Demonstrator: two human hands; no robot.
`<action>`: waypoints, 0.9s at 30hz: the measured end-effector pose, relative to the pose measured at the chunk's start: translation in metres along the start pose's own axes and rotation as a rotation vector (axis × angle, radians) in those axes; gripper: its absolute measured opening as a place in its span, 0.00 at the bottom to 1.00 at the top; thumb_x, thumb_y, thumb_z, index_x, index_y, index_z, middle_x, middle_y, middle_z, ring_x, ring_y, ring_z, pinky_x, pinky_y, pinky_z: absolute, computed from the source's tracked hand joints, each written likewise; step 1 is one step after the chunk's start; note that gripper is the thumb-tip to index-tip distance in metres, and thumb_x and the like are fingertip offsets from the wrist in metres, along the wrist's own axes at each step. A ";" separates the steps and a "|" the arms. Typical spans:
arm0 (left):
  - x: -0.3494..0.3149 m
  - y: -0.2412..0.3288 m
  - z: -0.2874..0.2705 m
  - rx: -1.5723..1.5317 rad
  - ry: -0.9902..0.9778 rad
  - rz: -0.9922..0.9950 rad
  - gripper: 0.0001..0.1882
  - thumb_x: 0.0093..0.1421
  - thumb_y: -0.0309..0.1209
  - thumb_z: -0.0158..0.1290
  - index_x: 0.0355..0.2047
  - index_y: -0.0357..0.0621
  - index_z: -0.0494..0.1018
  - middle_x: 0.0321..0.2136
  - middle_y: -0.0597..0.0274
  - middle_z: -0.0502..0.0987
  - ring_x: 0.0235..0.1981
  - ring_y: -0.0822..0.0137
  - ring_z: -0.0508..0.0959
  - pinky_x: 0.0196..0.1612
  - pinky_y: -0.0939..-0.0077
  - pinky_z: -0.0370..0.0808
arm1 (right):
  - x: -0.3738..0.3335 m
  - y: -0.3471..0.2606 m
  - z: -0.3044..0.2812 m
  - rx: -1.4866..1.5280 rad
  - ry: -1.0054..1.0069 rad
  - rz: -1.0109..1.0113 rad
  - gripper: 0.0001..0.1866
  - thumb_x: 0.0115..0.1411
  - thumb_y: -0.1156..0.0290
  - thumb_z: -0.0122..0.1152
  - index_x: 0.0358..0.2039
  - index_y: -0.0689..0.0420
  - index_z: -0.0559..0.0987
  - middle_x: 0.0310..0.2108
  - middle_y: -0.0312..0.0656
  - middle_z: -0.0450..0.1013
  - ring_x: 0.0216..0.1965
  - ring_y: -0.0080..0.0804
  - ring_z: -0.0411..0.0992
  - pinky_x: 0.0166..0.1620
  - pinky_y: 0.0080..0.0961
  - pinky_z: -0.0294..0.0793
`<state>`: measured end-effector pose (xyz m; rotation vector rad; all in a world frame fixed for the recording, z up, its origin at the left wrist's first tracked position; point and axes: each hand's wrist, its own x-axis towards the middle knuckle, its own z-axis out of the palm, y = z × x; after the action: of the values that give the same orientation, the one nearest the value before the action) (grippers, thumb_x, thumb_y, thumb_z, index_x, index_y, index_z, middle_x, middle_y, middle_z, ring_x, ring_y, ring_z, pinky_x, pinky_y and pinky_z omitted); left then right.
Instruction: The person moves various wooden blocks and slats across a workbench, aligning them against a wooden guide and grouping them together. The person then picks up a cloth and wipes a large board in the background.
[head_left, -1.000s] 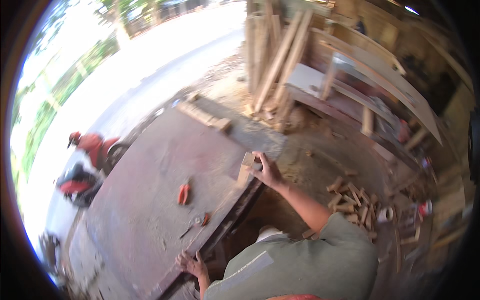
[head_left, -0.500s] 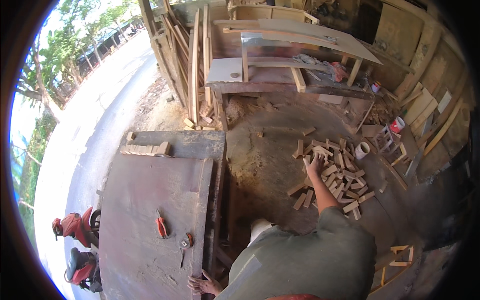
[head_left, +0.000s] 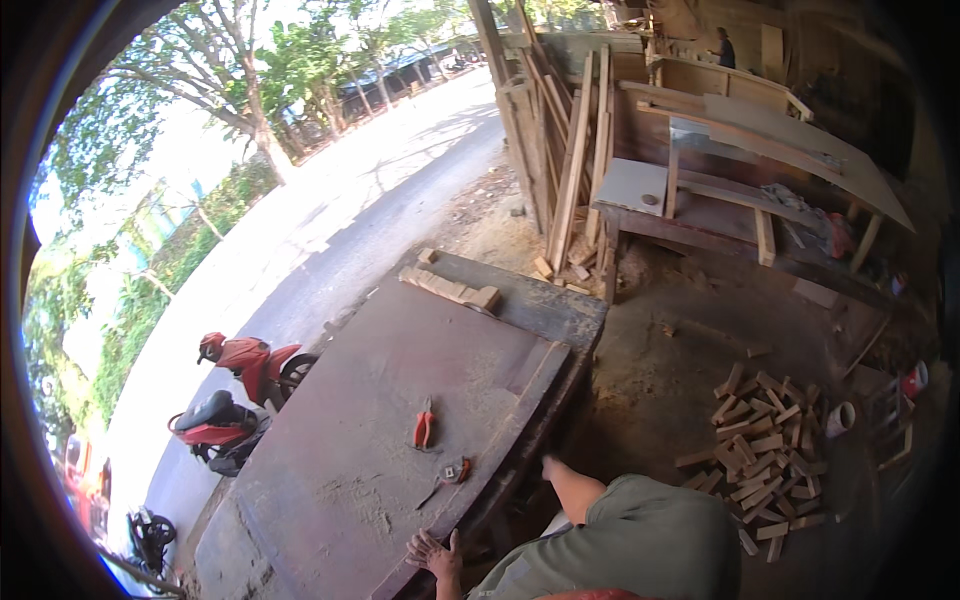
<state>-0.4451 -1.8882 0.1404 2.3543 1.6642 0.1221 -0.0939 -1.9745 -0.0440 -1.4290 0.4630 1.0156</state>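
My left hand (head_left: 432, 552) rests on the near edge of the wooden worktable (head_left: 370, 400), its fingers spread and nothing in them. Beside the table's right edge is my right hand (head_left: 549, 467), small and blurred; its fingers and anything they hold cannot be made out. Pliers with red handles (head_left: 424, 429) lie on the dusty tabletop. Closer to my left hand sits a red and black tape measure (head_left: 456, 471) with a thin dark strip beside it. A row of small wooden blocks (head_left: 450, 289) lines the table's far end. On the ground to my right is a heap of similar blocks (head_left: 765, 450).
Long boards (head_left: 580, 150) lean upright beyond the table. A second bench (head_left: 690, 235) holds planks and cloth. A white bucket (head_left: 840, 419) stands past the heap. Red motorbikes (head_left: 250, 365) are parked left, beside the road (head_left: 390, 165). Another person (head_left: 724, 47) is far back.
My right hand has left the block heap and come back to the table's right edge. The view has swung left, while my left hand stays on the tabletop.
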 end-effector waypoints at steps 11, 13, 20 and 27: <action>-0.003 -0.018 0.019 -0.018 -0.038 0.043 0.60 0.58 0.73 0.51 0.74 0.39 0.50 0.73 0.39 0.48 0.76 0.34 0.39 0.70 0.23 0.27 | 0.001 -0.002 0.049 0.256 0.081 0.022 0.34 0.71 0.46 0.52 0.64 0.64 0.72 0.66 0.57 0.69 0.65 0.51 0.68 0.64 0.44 0.70; -0.004 -0.018 0.020 -0.024 -0.033 0.058 0.60 0.58 0.73 0.52 0.74 0.39 0.50 0.73 0.40 0.47 0.76 0.34 0.39 0.70 0.23 0.27 | 0.011 -0.007 0.033 0.236 0.145 -0.004 0.35 0.71 0.46 0.52 0.64 0.64 0.71 0.66 0.57 0.68 0.66 0.51 0.68 0.64 0.44 0.70; -0.003 -0.023 0.015 -0.001 0.018 0.067 0.57 0.59 0.70 0.53 0.73 0.39 0.52 0.72 0.39 0.51 0.76 0.36 0.40 0.71 0.26 0.27 | 0.029 -0.015 -0.037 -0.041 0.252 -0.139 0.37 0.72 0.44 0.50 0.66 0.64 0.70 0.68 0.56 0.66 0.67 0.51 0.67 0.66 0.42 0.68; -0.012 -0.021 0.014 -0.015 0.175 0.080 0.53 0.58 0.66 0.58 0.71 0.41 0.57 0.69 0.43 0.56 0.75 0.40 0.46 0.73 0.29 0.32 | -0.015 0.008 -0.180 -0.938 0.089 -0.386 0.43 0.70 0.36 0.48 0.67 0.64 0.70 0.69 0.61 0.64 0.69 0.58 0.63 0.69 0.43 0.64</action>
<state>-0.4654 -1.8946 0.1226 2.4622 1.6371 0.3643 -0.0545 -2.1497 -0.0638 -2.2845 -0.2899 0.8757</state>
